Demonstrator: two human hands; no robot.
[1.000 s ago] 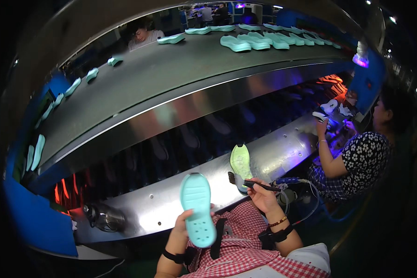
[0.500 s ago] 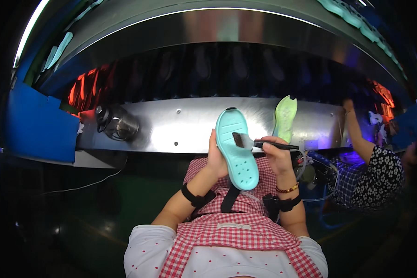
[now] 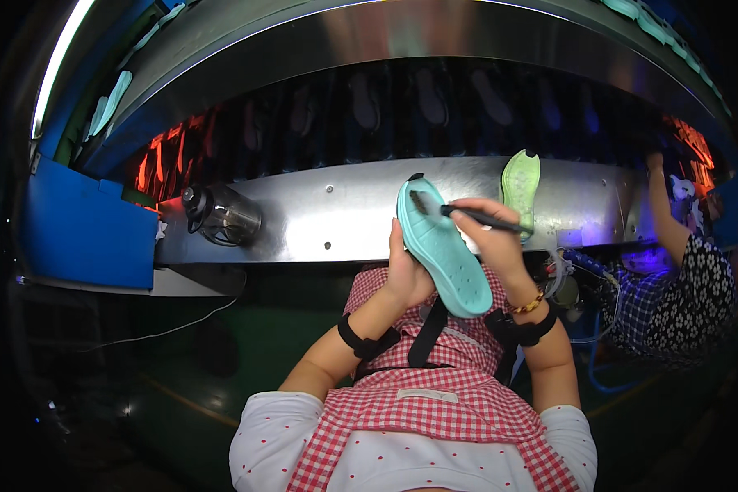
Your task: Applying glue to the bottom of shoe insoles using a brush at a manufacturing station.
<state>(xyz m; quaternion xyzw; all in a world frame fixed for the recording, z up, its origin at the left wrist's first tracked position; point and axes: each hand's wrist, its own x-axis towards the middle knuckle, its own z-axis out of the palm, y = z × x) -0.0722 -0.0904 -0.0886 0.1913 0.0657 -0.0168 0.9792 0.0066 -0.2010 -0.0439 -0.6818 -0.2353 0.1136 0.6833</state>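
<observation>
A turquoise shoe sole (image 3: 447,258), with grooves at its far end and small holes at its near end, lies tilted in my left hand (image 3: 407,275). The fingers of that hand are wrapped round its left edge. My right hand (image 3: 496,242) grips the black handle of a brush (image 3: 485,218). The dark bristles touch the far part of the sole's inner face. On the metal ledge beyond my right hand stands a lime-green shoe sole (image 3: 520,193).
A dark clear jug (image 3: 221,215) stands left on the metal ledge (image 3: 303,217). Behind the ledge, a dark machine opening (image 3: 394,107) holds several soles, with red glow at both ends. Blue panels (image 3: 90,225) flank the left. A co-worker's arm (image 3: 666,205) reaches in at right.
My right hand has brought the brush up toward the sole's far end. The turquoise sole has tilted more, its near end swinging to the right. The whole view has shifted slightly.
</observation>
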